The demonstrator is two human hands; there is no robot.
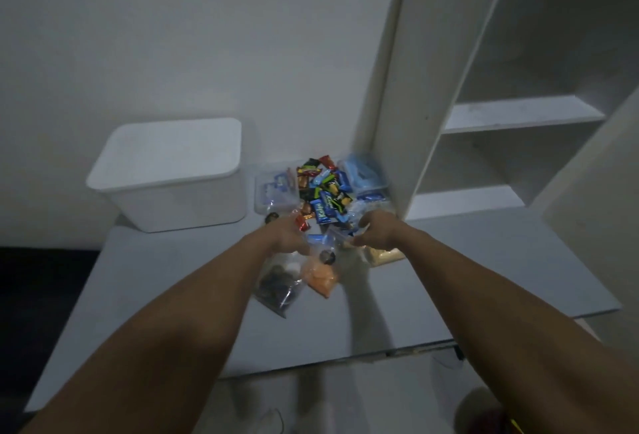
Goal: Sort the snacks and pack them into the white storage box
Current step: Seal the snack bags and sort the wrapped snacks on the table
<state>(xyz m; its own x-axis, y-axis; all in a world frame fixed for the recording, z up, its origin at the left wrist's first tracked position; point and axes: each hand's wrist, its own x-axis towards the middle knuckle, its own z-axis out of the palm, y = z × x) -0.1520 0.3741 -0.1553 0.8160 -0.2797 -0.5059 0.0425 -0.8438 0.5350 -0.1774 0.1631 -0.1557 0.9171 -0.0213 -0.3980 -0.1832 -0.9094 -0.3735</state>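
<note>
The white storage box [173, 170] stands at the table's back left with its lid on. A pile of wrapped snacks [323, 191] lies against the wall to its right. Both hands reach to the pile's near edge. My left hand [287, 234] and my right hand [375, 231] each pinch a side of a clear zip bag [328, 243] that holds blue-wrapped pieces. A red-wrapped candy [301, 223] shows by my left fingers. Below the hands lie a bag of dark snacks [278, 290] and a bag of orange snacks [320, 276].
Two clear plastic tubs flank the pile: one [275, 191] on its left, one with a blue lid [363, 174] on its right. A bag of pale crumbs [385, 255] lies under my right wrist. A white shelf unit [484, 105] rises at the right. The grey table [484, 278] ends near my body.
</note>
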